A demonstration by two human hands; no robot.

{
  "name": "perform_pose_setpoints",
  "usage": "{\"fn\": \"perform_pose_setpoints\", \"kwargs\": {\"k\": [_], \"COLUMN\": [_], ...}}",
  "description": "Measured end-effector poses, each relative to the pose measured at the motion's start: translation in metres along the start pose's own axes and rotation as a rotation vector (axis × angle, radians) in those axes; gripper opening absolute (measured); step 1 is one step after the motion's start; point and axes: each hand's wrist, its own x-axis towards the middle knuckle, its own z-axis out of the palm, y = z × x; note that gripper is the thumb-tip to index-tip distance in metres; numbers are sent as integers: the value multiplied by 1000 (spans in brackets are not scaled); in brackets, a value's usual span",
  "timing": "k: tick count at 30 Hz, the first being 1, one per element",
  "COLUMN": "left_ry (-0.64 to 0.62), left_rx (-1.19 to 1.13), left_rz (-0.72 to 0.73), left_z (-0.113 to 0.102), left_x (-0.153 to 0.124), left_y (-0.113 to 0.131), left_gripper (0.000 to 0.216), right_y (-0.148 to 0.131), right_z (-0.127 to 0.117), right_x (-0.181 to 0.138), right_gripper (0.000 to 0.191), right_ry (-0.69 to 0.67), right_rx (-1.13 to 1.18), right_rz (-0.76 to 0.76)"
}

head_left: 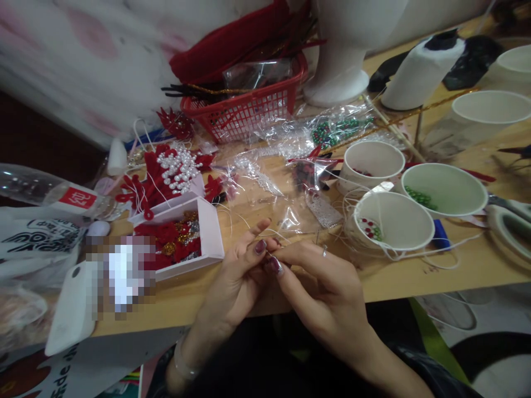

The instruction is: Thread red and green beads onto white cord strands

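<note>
My left hand (236, 282) and my right hand (323, 287) meet at the front edge of the wooden table (415, 276). Both pinch something tiny between thumb and fingertips, too small to make out. A thin white thread (415, 257) runs from near my fingers toward the paper cups. The nearest paper cup (394, 224) lies tilted with red and green beads inside. To the left of my hands stands a white box (207, 232) holding red and gold ornaments.
Two more paper cups (446, 190) (373, 163) with beads sit behind. A red basket (249, 108), clear plastic bags (290, 182), a red pearl ornament (178, 171), a white thread cone (418, 69), a plastic bottle (53, 193) and a white phone (74, 309) crowd the table.
</note>
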Motion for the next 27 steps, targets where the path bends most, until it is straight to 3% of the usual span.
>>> {"fn": "perform_pose_setpoints", "kwargs": {"k": [6, 12, 17, 23, 27], "left_ry": [-62, -148, -207, -121, -58], "left_rx": [88, 223, 438, 779, 989], "left_rz": [54, 206, 392, 620, 845], "left_z": [-4, -4, -9, -17, -14], "left_x": [0, -5, -9, -11, -10], "left_y": [1, 1, 0, -2, -4], "left_gripper": [61, 48, 54, 44, 46], "right_y": [1, 4, 3, 6, 5], "right_z": [-2, -3, -3, -1, 0], "right_x": [0, -2, -2, -4, -5], "right_gripper": [12, 13, 14, 16, 15], "right_ry": [-25, -30, -25, -32, -54], "right_rx": [29, 48, 96, 135, 257], "right_rz": [-4, -20, -21, 39, 163]}}
